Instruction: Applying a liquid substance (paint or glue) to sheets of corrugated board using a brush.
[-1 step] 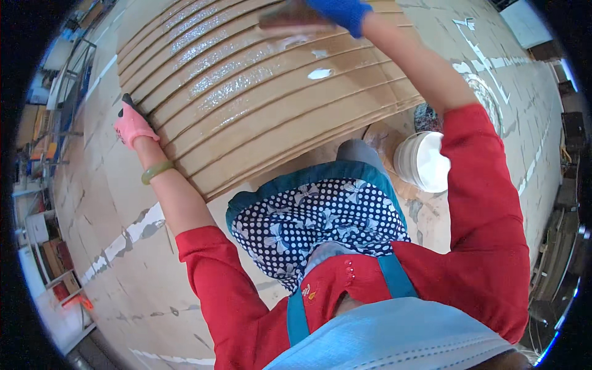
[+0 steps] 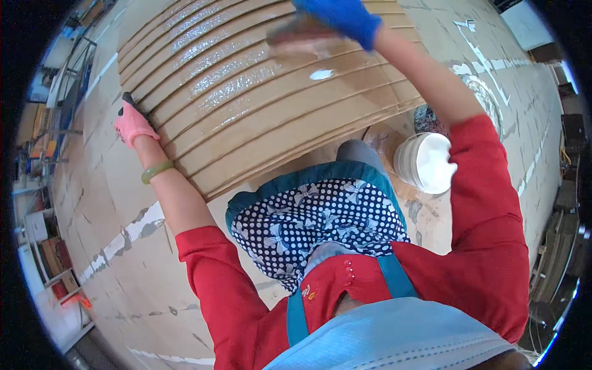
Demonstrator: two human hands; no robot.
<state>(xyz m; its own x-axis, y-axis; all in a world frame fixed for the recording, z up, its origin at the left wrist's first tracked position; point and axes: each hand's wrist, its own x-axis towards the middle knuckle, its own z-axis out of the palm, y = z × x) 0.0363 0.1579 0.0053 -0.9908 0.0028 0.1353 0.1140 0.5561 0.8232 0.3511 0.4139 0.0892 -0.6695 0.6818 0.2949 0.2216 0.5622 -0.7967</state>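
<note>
Several brown cardboard sheets [image 2: 271, 131] lie overlapped like steps in front of me, with narrow strips of each showing. Wet, glossy white streaks cover their left and middle part, and a white blob sits right of the middle. My left hand [image 2: 134, 123], in a pink glove with dark fingers, grips the left edge of the sheets; its fingers are partly hidden. High over the far middle, my right hand [image 2: 342, 18], in a blue glove, is closed around a wide brush [image 2: 302, 38]. The brush is blurred by motion and low on the sheets.
A white bucket [image 2: 425, 163] of white liquid stands on the floor to the right of my knees, beside a dark speckled container [image 2: 428, 120]. Metal racks [image 2: 61, 111] line the left side. Stacked boards [image 2: 550, 256] stand at the far right.
My right hand and the brush have shifted slightly right and toward me over the sheets. My left hand stays at the left edge.
</note>
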